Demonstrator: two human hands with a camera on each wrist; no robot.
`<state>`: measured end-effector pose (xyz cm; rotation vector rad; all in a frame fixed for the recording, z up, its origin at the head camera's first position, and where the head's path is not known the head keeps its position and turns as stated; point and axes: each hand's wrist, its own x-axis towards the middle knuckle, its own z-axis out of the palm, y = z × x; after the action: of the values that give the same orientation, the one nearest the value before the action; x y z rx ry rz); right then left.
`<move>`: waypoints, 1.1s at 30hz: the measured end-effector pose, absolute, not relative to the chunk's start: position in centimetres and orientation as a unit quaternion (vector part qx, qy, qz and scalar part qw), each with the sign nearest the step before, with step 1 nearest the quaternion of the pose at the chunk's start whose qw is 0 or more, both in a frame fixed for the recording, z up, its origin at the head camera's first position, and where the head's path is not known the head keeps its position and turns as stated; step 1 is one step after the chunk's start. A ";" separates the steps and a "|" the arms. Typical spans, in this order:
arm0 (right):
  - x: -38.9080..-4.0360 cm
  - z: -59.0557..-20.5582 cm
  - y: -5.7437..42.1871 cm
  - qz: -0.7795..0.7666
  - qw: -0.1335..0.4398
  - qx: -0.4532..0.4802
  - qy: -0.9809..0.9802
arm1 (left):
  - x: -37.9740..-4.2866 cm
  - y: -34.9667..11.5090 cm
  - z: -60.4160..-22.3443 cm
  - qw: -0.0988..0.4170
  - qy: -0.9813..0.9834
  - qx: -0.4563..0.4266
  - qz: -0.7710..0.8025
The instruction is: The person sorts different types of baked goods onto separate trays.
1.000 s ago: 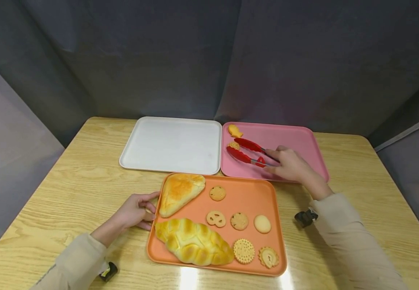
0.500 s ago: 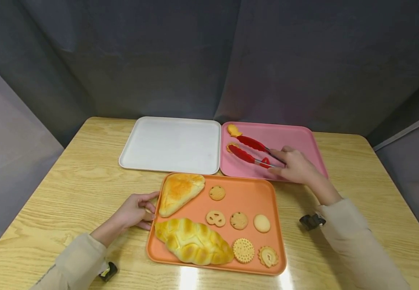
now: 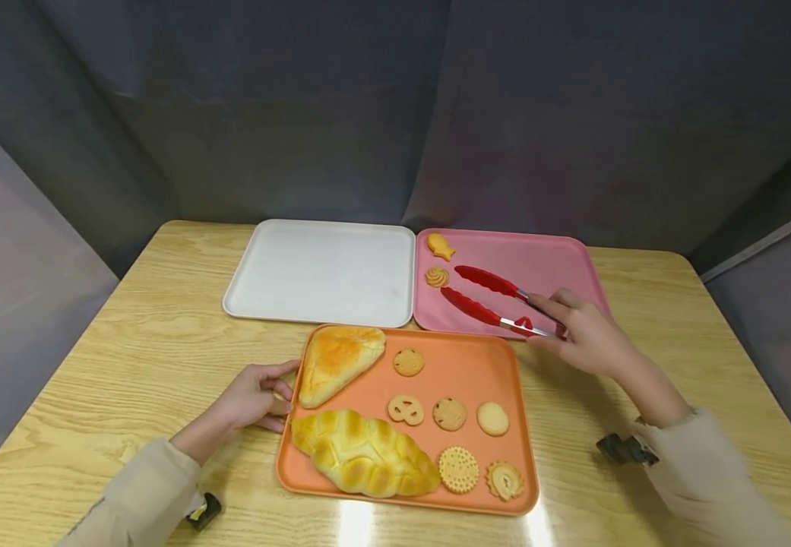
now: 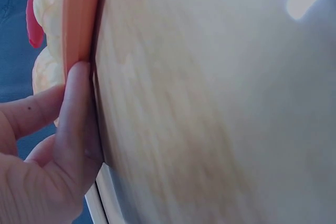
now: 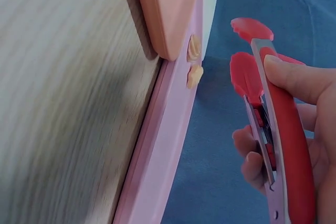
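In the head view my right hand [image 3: 590, 334] grips red-tipped tongs [image 3: 473, 309] above the pink tray [image 3: 552, 262]. The arms of the tongs are spread, with nothing between them. Just left of the tips lies a swirl cookie [image 3: 437, 276], and behind it a fish-shaped cracker [image 3: 440, 247]. The right wrist view has my thumb along the red handle [image 5: 294, 145] and fingers on the other arm. My left hand [image 3: 254, 399] rests its fingertips on the left edge of the orange tray [image 3: 466, 361]; the left wrist view brings these fingers [image 4: 76, 114] close up at the rim.
On the orange tray sit a triangular bread [image 3: 339, 366], a braided loaf [image 3: 368, 456], a pretzel cookie [image 3: 405, 409] and several round cookies. A white tray [image 3: 327, 270] stands behind, left of the pink one. A dark curtain [image 3: 299, 114] closes off the back.
My right hand has drawn the tongs back toward me and to the right. The swirl cookie, earlier by the tips, now lies clear of them on the pink tray. My left hand has stayed put.
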<state>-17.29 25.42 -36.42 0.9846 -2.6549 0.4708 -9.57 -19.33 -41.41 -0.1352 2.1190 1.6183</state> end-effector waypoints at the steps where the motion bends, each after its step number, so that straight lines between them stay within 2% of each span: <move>1: -17.0 -36.3 25.6 0.159 0.140 0.343 -0.915 | -9.6 -19.3 -41.4 0.234 0.772 -0.050 0.589; 10: -14.7 -35.6 26.7 0.141 0.129 0.346 -0.919 | -9.5 -19.3 -41.2 0.232 0.773 -0.077 0.585; 21: -12.4 -34.9 28.2 0.164 0.122 0.393 -0.897 | -9.5 -19.2 -41.0 0.236 0.773 -0.054 0.586; 33: -11.6 -35.0 27.5 0.167 0.117 0.414 -0.887 | -9.5 -19.4 -41.2 0.236 0.772 -0.046 0.588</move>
<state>-11.55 27.54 -34.96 1.2121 -2.5970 0.4876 -9.49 -19.35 -41.16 -0.1267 2.1175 1.6140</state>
